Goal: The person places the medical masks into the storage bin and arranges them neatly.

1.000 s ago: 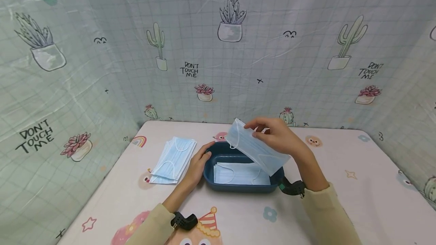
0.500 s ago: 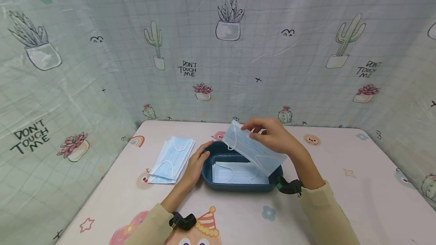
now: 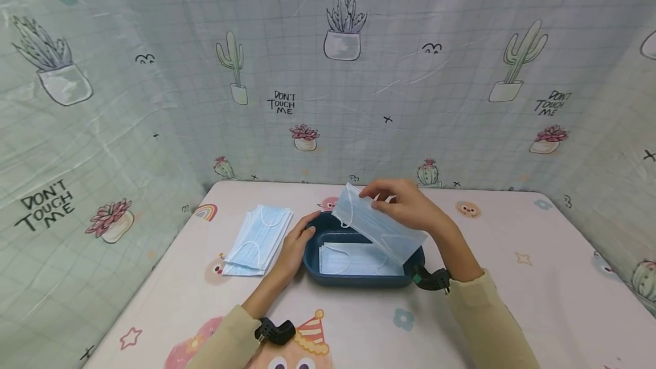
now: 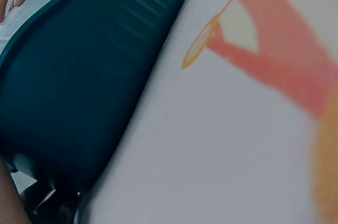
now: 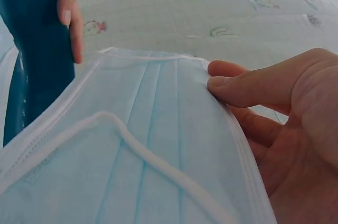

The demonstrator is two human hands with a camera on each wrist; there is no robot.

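My right hand (image 3: 410,204) pinches a light-blue face mask (image 3: 376,224) by its upper edge, thumb against fingers. The mask hangs tilted over the right half of a dark blue plastic basket (image 3: 364,282), its white ear loop dangling. In the right wrist view, thumb and fingers (image 5: 232,87) hold the mask's side edge. More masks (image 3: 353,259) lie flat at the bottom of the basket. My left hand (image 3: 294,249) rests against the basket's left side, fingers stretched along the rim. In the left wrist view the basket wall (image 4: 79,71) fills the left part.
Left of the basket lies a loose stack of blue masks (image 3: 258,241) on the pale printed tablecloth (image 3: 461,323). A curtain (image 3: 328,84) with cactus drawings rises behind the table and along both sides. Each wrist carries a black camera (image 3: 275,332).
My right hand and its mask have shifted very slightly left and down. The left hand keeps its place on the basket; the head view has moved a little.
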